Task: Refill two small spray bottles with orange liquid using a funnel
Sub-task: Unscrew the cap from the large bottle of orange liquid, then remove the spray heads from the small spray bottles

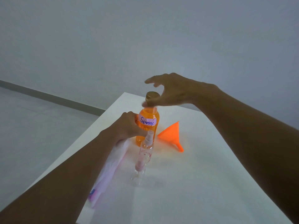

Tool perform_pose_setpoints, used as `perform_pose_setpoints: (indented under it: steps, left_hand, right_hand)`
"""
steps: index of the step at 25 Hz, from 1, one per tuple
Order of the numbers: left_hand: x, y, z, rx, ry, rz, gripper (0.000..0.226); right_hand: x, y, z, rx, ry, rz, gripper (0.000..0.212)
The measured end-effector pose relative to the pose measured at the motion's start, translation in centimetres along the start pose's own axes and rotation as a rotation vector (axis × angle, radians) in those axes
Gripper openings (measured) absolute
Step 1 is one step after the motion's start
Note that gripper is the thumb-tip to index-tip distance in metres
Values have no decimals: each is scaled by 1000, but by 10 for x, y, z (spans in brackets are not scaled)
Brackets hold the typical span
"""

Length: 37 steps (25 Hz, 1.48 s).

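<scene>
A large bottle of orange liquid [149,113] with a "Spray." label and a gold cap [152,95] stands upright on the white table [202,183]. My left hand [129,125] grips its body from the left. My right hand [168,89] hovers over the cap with fingers spread and blurred; the thumb lies by the bottle's neck. An orange funnel [171,135] lies on its side to the right of the bottle. Two small clear spray bottles stand in front: one [146,147] close to the big bottle, the other [138,172] nearer to me.
A folded white and pink cloth [110,170] lies under my left forearm along the table's left edge. The grey floor [40,126] drops away to the left. A plain wall fills the background.
</scene>
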<state>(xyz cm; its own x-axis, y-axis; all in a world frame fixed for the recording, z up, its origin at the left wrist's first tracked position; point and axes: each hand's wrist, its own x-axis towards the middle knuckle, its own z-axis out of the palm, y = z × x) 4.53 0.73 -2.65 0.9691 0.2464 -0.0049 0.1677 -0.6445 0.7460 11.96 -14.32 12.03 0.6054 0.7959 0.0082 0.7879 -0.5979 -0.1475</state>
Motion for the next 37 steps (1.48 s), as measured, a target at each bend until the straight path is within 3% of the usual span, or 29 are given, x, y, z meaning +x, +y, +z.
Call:
perform_pose_setpoints:
  steps: [2, 5, 8, 12, 15, 17, 21, 26, 28, 32, 35, 37]
  left_hand:
    - [0, 0, 1, -7, 0, -4, 33]
    - [1, 0, 1, -14, -8, 1, 33]
    - [-1, 1, 1, 4, -9, -14, 38]
    - [-5, 6, -1, 68, -17, 4, 26]
    - [-10, 10, -4, 118, -72, 32, 18]
    - [-13, 7, -6, 83, -108, 16, 28]
    - [-28, 1, -18, 79, -51, -9, 67]
    - [-67, -10, -16, 5, 214, 59, 35]
    - [-83, -10, -9, 5, 127, 80, 36]
    - [-89, -9, -6, 115, 57, 107, 29]
    - [-91, -8, -5, 163, 69, 115, 27]
    - [-94, -7, -5, 172, 77, 110, 27]
  right_hand:
    - [2, -2, 5, -61, 87, 72, 76]
    - [1, -5, -1, -125, 60, -121, 26]
    - [-4, -1, -18, -92, 112, -246, 53]
    - [-37, 18, 12, 226, 452, -226, 35]
    - [-70, 38, 81, 596, 611, 23, 27]
    - [-90, 44, 126, 718, 591, 190, 24]
    - [-113, 42, 186, 630, 403, 304, 22]
    - [-111, 32, 200, 615, 364, 371, 10]
    - [-115, 26, 194, 619, 397, 355, 10]
    - [-119, 2, 165, 662, 630, 255, 16]
    - [-105, -16, 146, 719, 564, 173, 29]
    - [-93, -20, 142, 686, 494, 138, 18]
